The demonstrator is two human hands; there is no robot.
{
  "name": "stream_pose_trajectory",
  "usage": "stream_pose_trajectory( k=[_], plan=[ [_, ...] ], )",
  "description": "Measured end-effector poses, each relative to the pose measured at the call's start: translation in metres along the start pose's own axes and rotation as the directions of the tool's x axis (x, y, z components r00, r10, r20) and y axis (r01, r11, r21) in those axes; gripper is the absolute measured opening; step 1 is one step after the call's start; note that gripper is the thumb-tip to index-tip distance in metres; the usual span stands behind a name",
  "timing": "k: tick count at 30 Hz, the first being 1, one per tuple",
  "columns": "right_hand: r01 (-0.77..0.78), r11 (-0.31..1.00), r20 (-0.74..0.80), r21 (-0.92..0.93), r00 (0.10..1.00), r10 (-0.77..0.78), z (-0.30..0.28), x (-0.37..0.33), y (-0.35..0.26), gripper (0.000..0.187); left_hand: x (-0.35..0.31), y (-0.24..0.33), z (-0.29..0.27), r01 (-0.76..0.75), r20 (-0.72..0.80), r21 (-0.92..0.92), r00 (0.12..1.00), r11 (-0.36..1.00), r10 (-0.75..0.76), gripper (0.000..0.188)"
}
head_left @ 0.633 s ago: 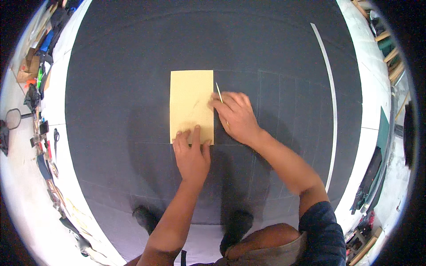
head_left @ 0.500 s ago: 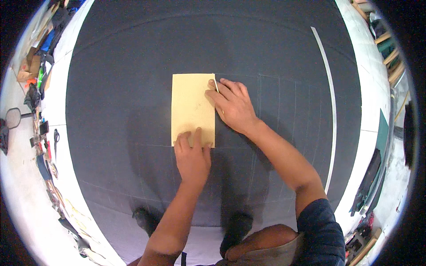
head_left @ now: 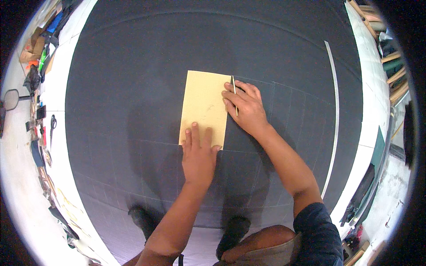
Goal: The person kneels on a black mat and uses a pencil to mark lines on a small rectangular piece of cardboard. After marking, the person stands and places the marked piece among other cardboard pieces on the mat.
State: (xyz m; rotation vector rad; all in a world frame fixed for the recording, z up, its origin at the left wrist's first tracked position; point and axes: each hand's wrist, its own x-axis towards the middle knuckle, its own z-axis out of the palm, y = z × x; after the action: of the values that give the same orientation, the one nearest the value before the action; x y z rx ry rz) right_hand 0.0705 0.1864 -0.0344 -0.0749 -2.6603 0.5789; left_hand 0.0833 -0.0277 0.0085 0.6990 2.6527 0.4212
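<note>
We see a rectangular sheet of stiff yellow card (head_left: 204,97) lying flat near the middle of a wide black cloth (head_left: 155,53). The left hand (head_left: 198,162) rests palm down across the card's lower edge, fingers spread and grasping nothing, so it hides much of that edge from us. The right hand (head_left: 246,104) grasps a slim pale stick (head_left: 235,95) between its fingers, along the card's right edge; the stick's upper end is at the upper right corner, though we cannot tell whether it touches the cloth. Some right fingertips overlap the card and cover part of that edge.

Thin pale lines (head_left: 273,88) run over the cloth on both sides of the card, and the right forearm crosses some of them. Well apart to the right, we find a long, narrow white strip (head_left: 336,106), its lower end close to the right arm. Two dark-covered feet (head_left: 233,227) stand on the cloth near us.

Beyond the cloth is a white floor (head_left: 57,95). On its left lie black-handled scissors (head_left: 53,124) and a brown cardboard box (head_left: 34,49) among clutter; on its right, dark folded fabric (head_left: 361,190).
</note>
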Motion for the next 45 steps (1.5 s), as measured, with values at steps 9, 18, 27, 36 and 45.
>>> stream_pose_trajectory(
  k=[9,18,27,36,45],
  plan=[
    [-0.041,0.999,0.047,0.032,0.998,0.04,-0.001,0.001,0.003,0.03,0.004,0.004,-0.006,-0.01,-0.01,-0.02,1.0,1.0,0.01,0.066],
    [-0.172,0.803,0.38,0.571,0.922,-0.073,-0.011,0.039,-0.072,0.031,0.003,-0.007,0.014,-0.087,-0.013,0.068,0.996,0.994,0.088,0.061],
    [-0.089,0.764,0.504,0.639,0.799,-0.328,0.021,0.039,-0.093,0.018,0.0,-0.007,0.025,-0.092,-0.201,0.06,0.974,0.994,0.102,0.05],
    [-0.014,0.825,0.537,0.565,0.766,-0.355,0.029,0.037,-0.092,0.015,0.001,-0.006,0.023,-0.086,-0.101,0.077,0.99,0.993,0.093,0.049],
    [0.049,0.89,0.554,0.454,0.767,-0.325,0.023,0.057,-0.087,0.014,0.003,0.0,0.012,-0.051,0.026,0.073,0.998,0.996,0.049,0.056]
  ],
)
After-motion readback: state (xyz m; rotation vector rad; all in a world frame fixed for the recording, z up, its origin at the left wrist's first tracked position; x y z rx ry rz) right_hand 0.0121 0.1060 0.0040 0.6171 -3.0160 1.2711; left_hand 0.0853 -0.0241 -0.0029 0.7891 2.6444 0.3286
